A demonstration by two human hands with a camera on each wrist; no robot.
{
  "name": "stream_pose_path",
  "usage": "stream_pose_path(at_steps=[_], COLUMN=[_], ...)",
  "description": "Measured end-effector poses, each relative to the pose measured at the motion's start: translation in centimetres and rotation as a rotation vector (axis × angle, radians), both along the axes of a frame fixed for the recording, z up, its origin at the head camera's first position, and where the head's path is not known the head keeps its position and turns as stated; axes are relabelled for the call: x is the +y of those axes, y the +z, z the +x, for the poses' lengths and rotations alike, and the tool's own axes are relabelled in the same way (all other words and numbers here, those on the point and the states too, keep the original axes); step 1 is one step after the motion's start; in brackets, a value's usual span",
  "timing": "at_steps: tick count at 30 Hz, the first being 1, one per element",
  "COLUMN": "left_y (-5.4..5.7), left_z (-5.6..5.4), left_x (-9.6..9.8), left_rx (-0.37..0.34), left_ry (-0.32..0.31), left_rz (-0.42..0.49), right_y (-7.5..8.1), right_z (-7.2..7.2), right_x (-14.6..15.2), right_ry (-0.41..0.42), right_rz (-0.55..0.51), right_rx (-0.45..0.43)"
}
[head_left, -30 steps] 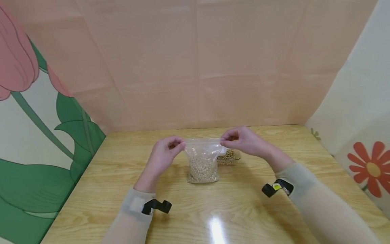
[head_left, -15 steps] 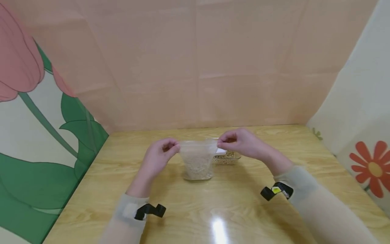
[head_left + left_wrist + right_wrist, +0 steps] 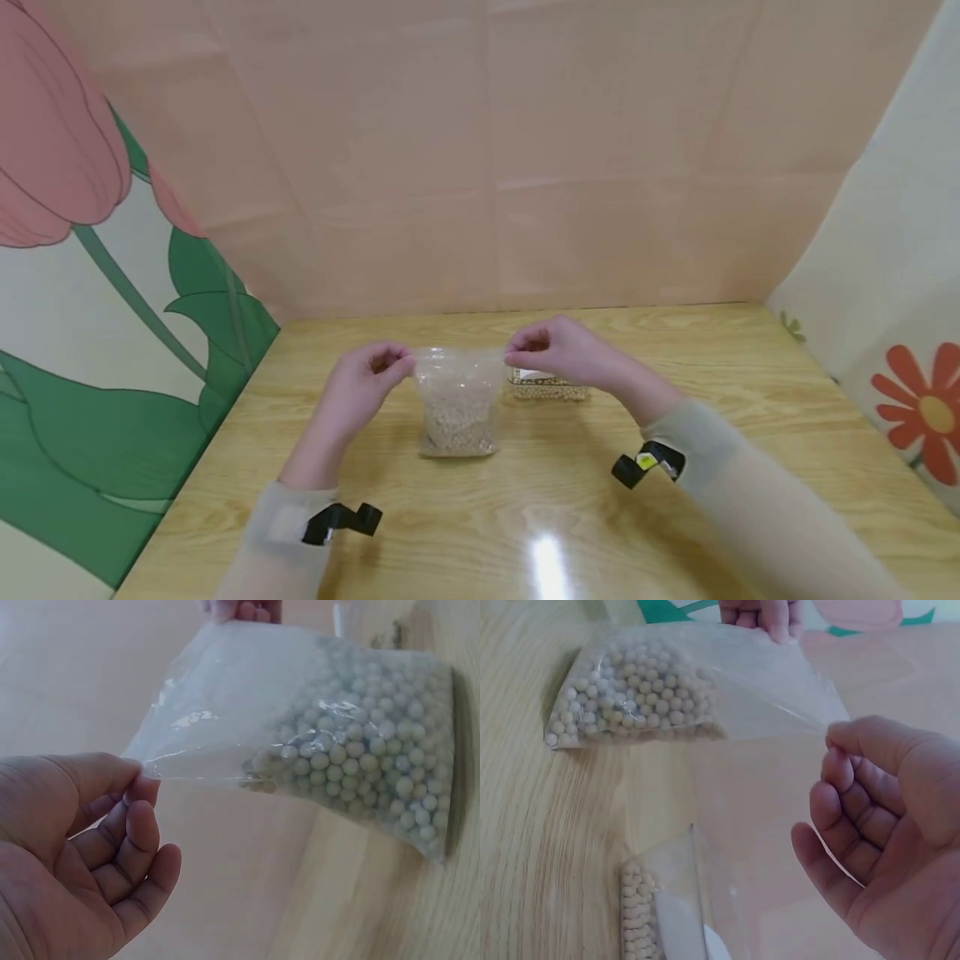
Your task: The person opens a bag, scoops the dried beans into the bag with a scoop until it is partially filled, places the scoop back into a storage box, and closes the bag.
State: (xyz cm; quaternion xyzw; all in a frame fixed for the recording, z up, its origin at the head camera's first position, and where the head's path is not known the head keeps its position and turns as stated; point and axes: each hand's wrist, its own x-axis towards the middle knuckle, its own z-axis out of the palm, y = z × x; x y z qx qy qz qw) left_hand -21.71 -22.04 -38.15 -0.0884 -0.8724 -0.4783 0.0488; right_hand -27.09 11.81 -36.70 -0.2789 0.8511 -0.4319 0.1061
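Observation:
A clear plastic zip bag (image 3: 459,408) part-filled with small pale round beads stands upright between my hands, its bottom close over the wooden table. My left hand (image 3: 367,383) pinches the bag's top left corner between thumb and index finger. At the opposite top corner, my right hand (image 3: 558,350) pinches the plastic the same way. In the left wrist view the beads (image 3: 367,750) lie in the bag's lower part, below a stretch of see-through film. The right wrist view shows the right thumb and index fingertip meeting on the corner, the other fingers loosely curled.
Behind the right hand sits a clear box (image 3: 551,390) of similar beads, with something white inside, partly hidden in the head view. The wood-grain table (image 3: 480,533) runs back to a pink cloth backdrop (image 3: 487,167). Flower-printed panels (image 3: 225,308) stand at both sides.
Both hands have carried the bag to the left, between them throughout. More of the clear box now shows past the bag. Both corner pinches are unchanged.

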Motion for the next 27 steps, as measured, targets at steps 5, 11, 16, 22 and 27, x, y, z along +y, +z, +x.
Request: stream_pose_path(at_steps=[5,11,16,22,27], left_y=[-1.2,-2.1,-2.7,-4.2,-5.0], left_z=[-2.1,-4.3,-5.9,-7.6,-8.0], left_x=[0.3,1.0,1.5,1.7,1.7], left_rx=[0.011,0.006,-0.009,0.031,0.048], left_ry=[0.018,0.035,0.062,0.1,0.11], left_rz=[-0.001,-0.017,-0.031,-0.082,-0.153], right_y=[-0.7,-1.8,-2.8,-3.6,-3.9], right_z=[-1.4,-2.8,-3.9,-4.6,-4.2], right_x=[-0.5,-0.8,-1.2,-1.8,-1.8], right_ry=[-0.075,-0.145,-0.19,-0.215,-0.231], right_rz=[-0.001,0.028,0.037,0.084,0.194], right_rx=[-0.007,0.001,0.024,0.088,0.2])
